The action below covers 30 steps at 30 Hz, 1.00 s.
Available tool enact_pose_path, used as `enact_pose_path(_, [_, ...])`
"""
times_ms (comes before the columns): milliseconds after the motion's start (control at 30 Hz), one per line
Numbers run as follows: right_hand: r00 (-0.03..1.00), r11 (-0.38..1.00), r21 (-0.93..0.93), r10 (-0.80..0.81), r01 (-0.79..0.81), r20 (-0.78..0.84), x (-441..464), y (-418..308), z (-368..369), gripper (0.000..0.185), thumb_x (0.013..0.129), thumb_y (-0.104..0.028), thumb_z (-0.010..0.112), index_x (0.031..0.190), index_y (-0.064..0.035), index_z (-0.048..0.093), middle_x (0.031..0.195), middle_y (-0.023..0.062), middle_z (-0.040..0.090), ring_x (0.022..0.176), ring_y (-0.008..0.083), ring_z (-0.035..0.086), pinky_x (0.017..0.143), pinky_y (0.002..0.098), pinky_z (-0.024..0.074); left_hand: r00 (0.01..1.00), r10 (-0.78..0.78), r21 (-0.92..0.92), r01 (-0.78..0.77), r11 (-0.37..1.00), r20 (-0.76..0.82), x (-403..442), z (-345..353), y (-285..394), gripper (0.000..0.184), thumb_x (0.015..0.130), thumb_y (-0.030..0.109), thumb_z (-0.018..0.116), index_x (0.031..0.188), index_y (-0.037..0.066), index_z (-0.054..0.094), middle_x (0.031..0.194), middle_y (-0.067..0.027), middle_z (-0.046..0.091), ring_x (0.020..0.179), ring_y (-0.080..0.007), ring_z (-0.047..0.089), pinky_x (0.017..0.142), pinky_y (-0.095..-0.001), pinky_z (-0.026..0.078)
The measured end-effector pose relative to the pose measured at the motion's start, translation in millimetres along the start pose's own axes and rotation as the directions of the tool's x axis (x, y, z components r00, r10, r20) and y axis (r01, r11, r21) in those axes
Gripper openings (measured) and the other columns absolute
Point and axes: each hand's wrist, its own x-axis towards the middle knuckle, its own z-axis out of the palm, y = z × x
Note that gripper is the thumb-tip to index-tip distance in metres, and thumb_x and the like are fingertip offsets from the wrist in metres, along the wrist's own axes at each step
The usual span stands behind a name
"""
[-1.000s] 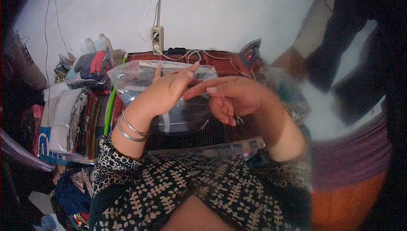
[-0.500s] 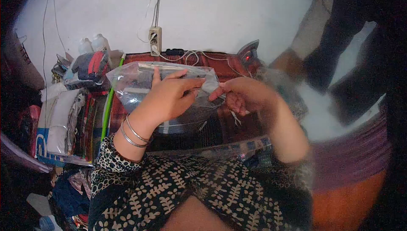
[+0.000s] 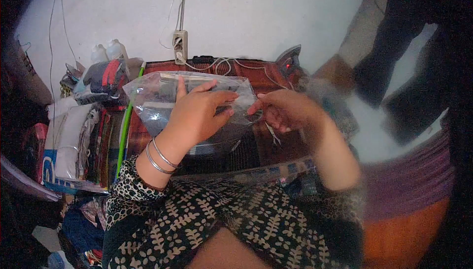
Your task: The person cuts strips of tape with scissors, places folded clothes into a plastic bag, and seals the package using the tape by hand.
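A clear plastic bag point(image 3: 147, 91) with folded dark and light cloth in it lies across the red checked cloth. My left hand point(image 3: 199, 108), with two bangles at its wrist, rests on top of the bag, fingers spread apart. At the bag's right edge my right hand point(image 3: 283, 111) is closed, thumb and index finger pinching the plastic; its other fingers curl in. A thin whitish strip point(image 3: 272, 133) hangs below the right fingers; whether they hold it I cannot tell.
The red checked cloth point(image 3: 152, 69) covers the work surface. An iron point(image 3: 290, 62) with a red light stands at the back right, its cord running to a socket strip point(image 3: 181, 47). Folded clothes point(image 3: 74, 141), a green stick point(image 3: 125, 131) and white bottles point(image 3: 116, 49) are at left.
My right thumb and index finger have shifted slightly right along the bag's edge. The left hand has stayed on the bag, almost unmoved.
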Motion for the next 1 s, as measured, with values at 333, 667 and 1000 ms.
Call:
enact_pose_path(333, [0.900, 0.800, -0.600, -0.274, 0.017, -0.340, 16.8, -0.4, 23.5, 0.043, 0.089, -0.043, 0.055, 0.090, -0.0032, 0.071, 0.068, 0.0145, 0.065, 0.060, 0.0256, 0.064, 0.063, 0.0397, 0.0522, 0.998, 0.052, 0.067, -0.050, 0.997, -0.036, -3.2, 1.0, -1.6, 0.021, 0.086, 0.027, 0.063, 0.105, 0.022, 0.070, 0.117, 0.0048, 0.066, 0.130, -0.0288, 0.045, 0.102, -0.0750, 0.004])
enact_pose_path(667, [0.723, 0.589, -0.803, -0.513, -0.096, -0.462, 15.5, 9.9, 53.0, 0.036, 0.083, -0.040, 0.063, 0.084, -0.0046, 0.070, 0.082, 0.0191, 0.067, 0.079, 0.0360, 0.066, 0.071, 0.0479, 0.0512, 0.995, 0.075, 0.088, -0.068, 0.994, -0.071, -5.0, 0.1, 0.9, 0.020, 0.085, 0.027, 0.062, 0.102, 0.021, 0.071, 0.115, 0.0052, 0.066, 0.128, -0.0280, 0.045, 0.101, -0.0760, 0.008])
enact_pose_path(1000, [0.368, 0.266, -0.963, -0.901, 0.049, -0.230, 8.8, 42.8, 56.0, 0.039, 0.078, -0.030, 0.068, 0.111, -0.0108, 0.061, 0.113, 0.0165, 0.058, 0.105, 0.0369, 0.055, 0.082, 0.0492, 0.0453, 0.993, 0.070, 0.067, -0.064, 0.996, -0.097, -6.9, 1.7, -0.6, 0.023, 0.085, 0.026, 0.062, 0.105, 0.019, 0.070, 0.115, 0.0037, 0.066, 0.129, -0.0274, 0.044, 0.102, -0.0751, 0.008])
